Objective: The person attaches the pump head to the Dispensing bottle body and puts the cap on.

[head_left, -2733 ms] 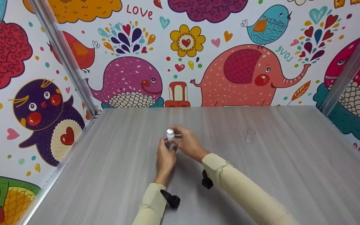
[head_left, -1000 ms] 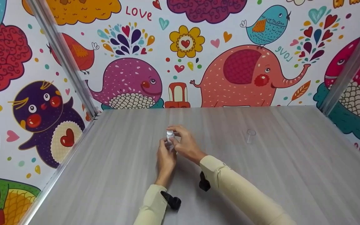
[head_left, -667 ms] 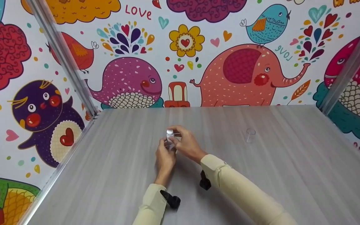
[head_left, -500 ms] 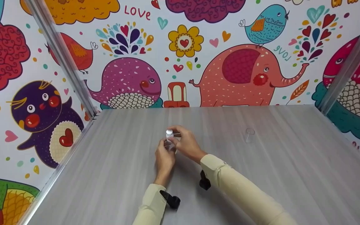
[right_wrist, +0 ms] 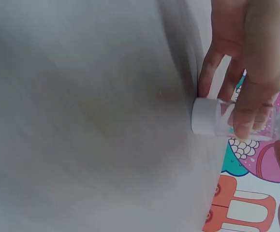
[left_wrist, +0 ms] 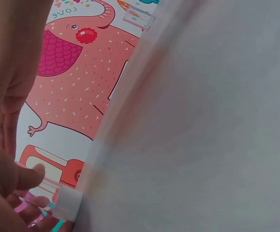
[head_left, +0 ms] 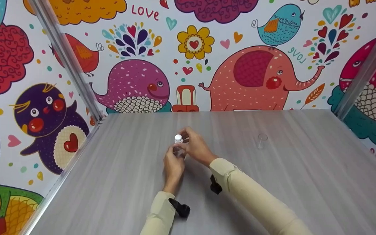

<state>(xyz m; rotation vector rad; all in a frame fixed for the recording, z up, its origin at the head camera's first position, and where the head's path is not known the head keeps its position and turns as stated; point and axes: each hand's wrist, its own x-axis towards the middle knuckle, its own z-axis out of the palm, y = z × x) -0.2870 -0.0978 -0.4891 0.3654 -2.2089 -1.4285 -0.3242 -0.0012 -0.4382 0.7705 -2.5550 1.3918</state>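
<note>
A small clear bottle (right_wrist: 224,118) with a white base (left_wrist: 67,203) and a white top (head_left: 178,138) stands upright on the table, between my hands. My left hand (head_left: 174,164) grips the clear body low down, its fingers wrapped round it in the right wrist view. From the right, my right hand (head_left: 197,147) reaches to the white upper part, thumb in front and fingers behind. Part of that hold lies past the edge of the wrist views. On the table to the right stands a clear cap-like cylinder (head_left: 261,141).
The grey wood-grain table (head_left: 116,182) runs back to a wall with printed cartoon animals. Metal posts (head_left: 67,62) rise at its back corners. A black wrist mount (head_left: 180,208) hangs from each sleeve.
The right hand's fingers have shifted and spread slightly around the white top, which has turned: its spout pointed left earlier. The left hand keeps its grip; the clear cylinder stays put.
</note>
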